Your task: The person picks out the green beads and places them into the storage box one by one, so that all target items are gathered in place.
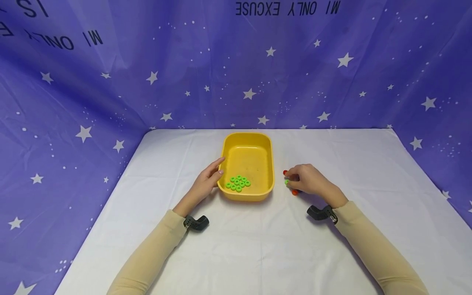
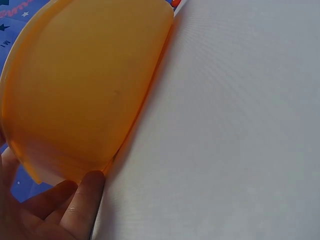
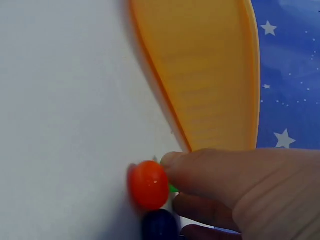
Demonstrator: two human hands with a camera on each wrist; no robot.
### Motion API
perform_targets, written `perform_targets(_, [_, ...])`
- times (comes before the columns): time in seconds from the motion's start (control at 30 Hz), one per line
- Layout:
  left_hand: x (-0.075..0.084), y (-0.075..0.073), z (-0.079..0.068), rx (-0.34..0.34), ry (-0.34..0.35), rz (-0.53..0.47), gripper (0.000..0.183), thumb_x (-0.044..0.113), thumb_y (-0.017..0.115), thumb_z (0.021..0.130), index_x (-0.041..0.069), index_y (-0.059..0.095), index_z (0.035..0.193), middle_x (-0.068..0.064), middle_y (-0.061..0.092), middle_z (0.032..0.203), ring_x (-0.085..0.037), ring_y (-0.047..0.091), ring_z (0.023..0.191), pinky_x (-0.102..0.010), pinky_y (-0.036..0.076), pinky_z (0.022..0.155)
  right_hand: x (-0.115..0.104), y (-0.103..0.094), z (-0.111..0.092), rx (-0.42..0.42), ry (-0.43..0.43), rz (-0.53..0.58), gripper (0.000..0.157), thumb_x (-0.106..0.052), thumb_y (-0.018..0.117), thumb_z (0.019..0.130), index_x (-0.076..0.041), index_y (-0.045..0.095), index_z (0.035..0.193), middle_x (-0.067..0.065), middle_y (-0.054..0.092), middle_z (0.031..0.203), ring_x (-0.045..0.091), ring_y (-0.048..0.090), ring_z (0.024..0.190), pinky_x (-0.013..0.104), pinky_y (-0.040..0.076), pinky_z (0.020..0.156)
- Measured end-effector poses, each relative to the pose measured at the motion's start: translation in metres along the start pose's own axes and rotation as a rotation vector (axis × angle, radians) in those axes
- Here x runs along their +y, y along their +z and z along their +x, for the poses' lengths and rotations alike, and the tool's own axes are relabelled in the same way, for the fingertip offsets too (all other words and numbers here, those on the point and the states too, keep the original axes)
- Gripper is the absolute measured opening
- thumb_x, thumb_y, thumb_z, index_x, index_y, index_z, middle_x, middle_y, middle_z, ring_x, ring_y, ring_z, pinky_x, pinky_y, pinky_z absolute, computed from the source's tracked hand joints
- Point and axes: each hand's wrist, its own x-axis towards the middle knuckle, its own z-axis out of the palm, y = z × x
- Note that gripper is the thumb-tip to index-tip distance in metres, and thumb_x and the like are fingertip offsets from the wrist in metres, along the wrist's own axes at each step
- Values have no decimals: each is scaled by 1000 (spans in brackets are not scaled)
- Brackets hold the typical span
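Note:
A yellow plastic bin point(image 1: 265, 164) stands on the white cloth, and a cluster of small green rings point(image 1: 237, 182) lies in its near left part. My left hand point(image 1: 203, 182) holds the bin's left side, with digits at the rim and fingers point(image 2: 86, 200) against the outer wall. To the right of the bin, my right hand point(image 1: 307, 179) pinches a small green ring point(image 1: 287, 182), mostly hidden by its fingers. Beside those fingertips lie an orange-red bead point(image 3: 150, 185), a dark blue bead point(image 3: 160, 226) and a red bead point(image 1: 285, 172).
A white cloth point(image 1: 250, 246) covers the table. Purple curtains point(image 1: 206, 61) with white stars rise behind it and along both sides. Each wrist wears a black camera mount, the left mount point(image 1: 197, 223) and the right mount point(image 1: 320, 213).

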Motion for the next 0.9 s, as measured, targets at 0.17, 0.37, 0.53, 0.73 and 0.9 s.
perform_targets(0.17, [-1,0,0,-2,4,-6,51,33,47,108,33,36,159,-14,37,164,-35,50,142,-41,62,97,0,2,2,0,-5,-16,18,-9,78,81,-2,79,98,4,71,83,15,57,74,29,52,69])
perform_targets(0.37, [-1,-1,0,-5,17,-17,52,32,47,108,31,36,159,-16,38,163,-36,51,141,-41,62,97,0,3,2,-6,9,-33,18,-9,80,81,-3,80,98,4,72,85,15,57,76,31,53,72])
perform_targets(0.53, [-2,-1,0,-7,21,-15,52,32,48,108,30,36,159,-17,39,162,-36,50,141,-43,61,98,2,5,1,-1,3,-35,17,-9,79,82,-4,80,97,4,73,86,14,58,76,32,53,73])
perform_targets(0.73, [-1,-1,0,-10,14,-18,52,32,48,108,31,36,159,-17,39,162,-35,50,142,-43,61,98,2,5,1,5,-3,-39,16,-10,80,81,-4,79,96,3,72,84,14,58,76,32,53,73])
perform_targets(0.9, [-2,-1,0,-8,10,-19,52,31,47,108,30,36,159,-18,40,162,-35,51,141,-42,62,97,0,4,1,1,-4,-48,16,-10,80,81,-4,79,96,2,72,84,14,58,76,33,54,74])
